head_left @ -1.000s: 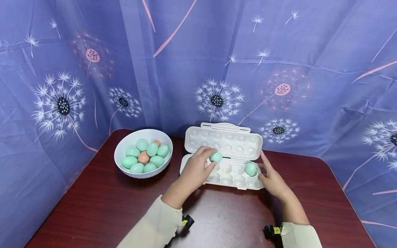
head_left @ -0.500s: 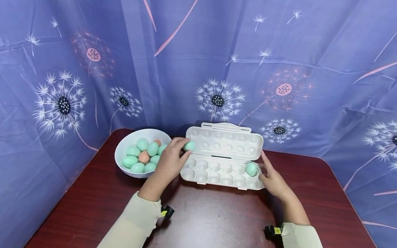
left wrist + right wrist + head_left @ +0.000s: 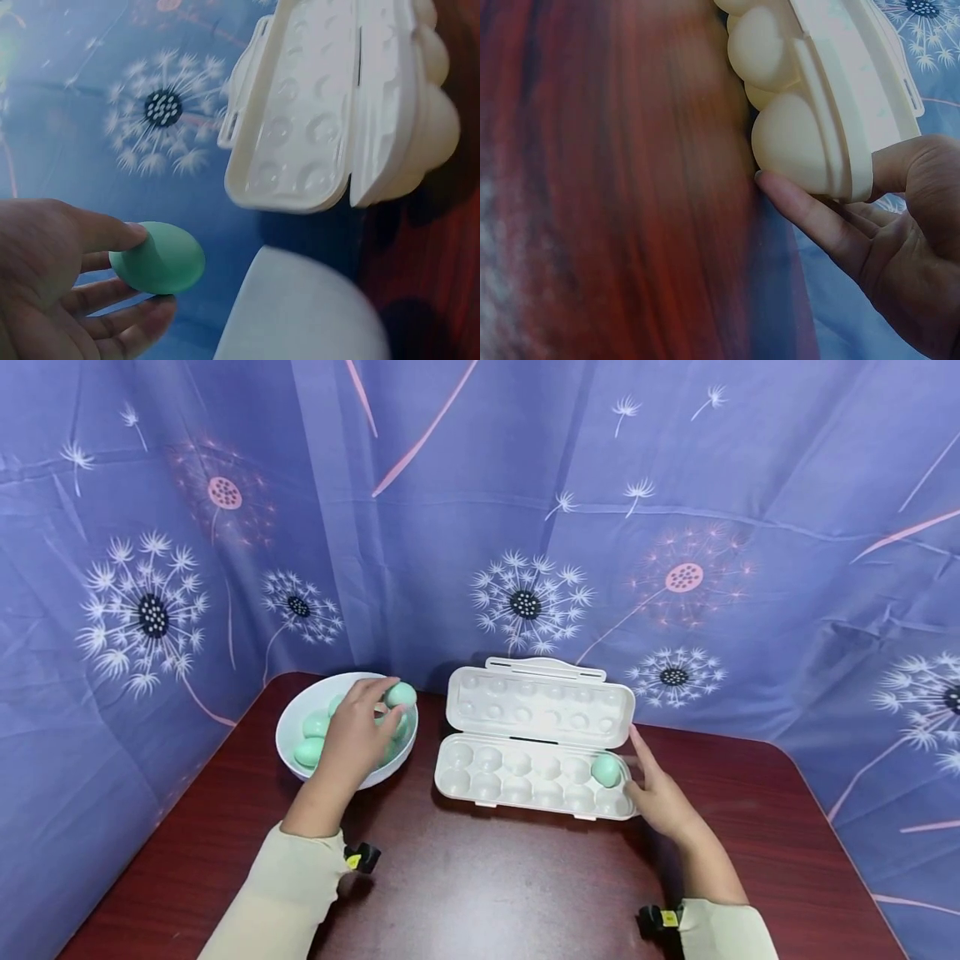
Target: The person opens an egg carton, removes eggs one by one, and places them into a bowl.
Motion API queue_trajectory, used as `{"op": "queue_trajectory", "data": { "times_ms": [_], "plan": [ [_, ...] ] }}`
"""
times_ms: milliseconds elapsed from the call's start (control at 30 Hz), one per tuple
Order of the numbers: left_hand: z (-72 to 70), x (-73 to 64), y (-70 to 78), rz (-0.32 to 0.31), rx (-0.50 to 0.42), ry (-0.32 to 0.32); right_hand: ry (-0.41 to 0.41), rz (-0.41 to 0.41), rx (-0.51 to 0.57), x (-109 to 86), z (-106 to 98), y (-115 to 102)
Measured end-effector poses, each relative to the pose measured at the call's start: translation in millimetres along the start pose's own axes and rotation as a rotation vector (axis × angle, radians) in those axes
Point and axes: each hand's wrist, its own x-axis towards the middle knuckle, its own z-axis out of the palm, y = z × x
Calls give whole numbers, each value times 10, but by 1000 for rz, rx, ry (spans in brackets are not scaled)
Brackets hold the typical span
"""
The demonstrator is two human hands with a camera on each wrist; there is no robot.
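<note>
My left hand (image 3: 354,739) pinches a pale green egg (image 3: 401,695) between thumb and fingertips, over the right side of a white bowl (image 3: 291,720). In the left wrist view this green egg (image 3: 159,259) sticks out past the fingertips. More green eggs (image 3: 309,752) lie in the bowl, partly hidden by the hand. To the right, a white plastic egg carton (image 3: 517,789) lies with its lid (image 3: 540,702) raised. One green egg (image 3: 606,770) sits at its right end. My right hand (image 3: 663,793) holds that end, thumb and fingers against the carton's edge (image 3: 859,165).
The dark red wooden table (image 3: 480,877) spreads in front of the bowl and carton. A blue curtain with dandelion prints (image 3: 480,527) hangs close behind them and along the left side. Each wrist carries a small black camera (image 3: 363,858).
My left hand has moved left, carrying the green egg from over the carton to over the bowl. The right hand stays at the carton's right end, and the carton has not moved.
</note>
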Motion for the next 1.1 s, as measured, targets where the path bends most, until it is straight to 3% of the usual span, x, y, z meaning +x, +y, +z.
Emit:
{"op": "queue_trajectory", "data": {
  "times_ms": [300, 600, 1100],
  "plan": [
    [-225, 31, -163, -104, 42, 27, -6, 3, 21, 13, -2, -5],
    [-324, 44, -345, -123, 131, 60, 5, 7, -23, 7, 3, 2],
    [-375, 47, -589, -238, 200, -61, 4, 23, -27, 17, -1, 2]
  ]
}}
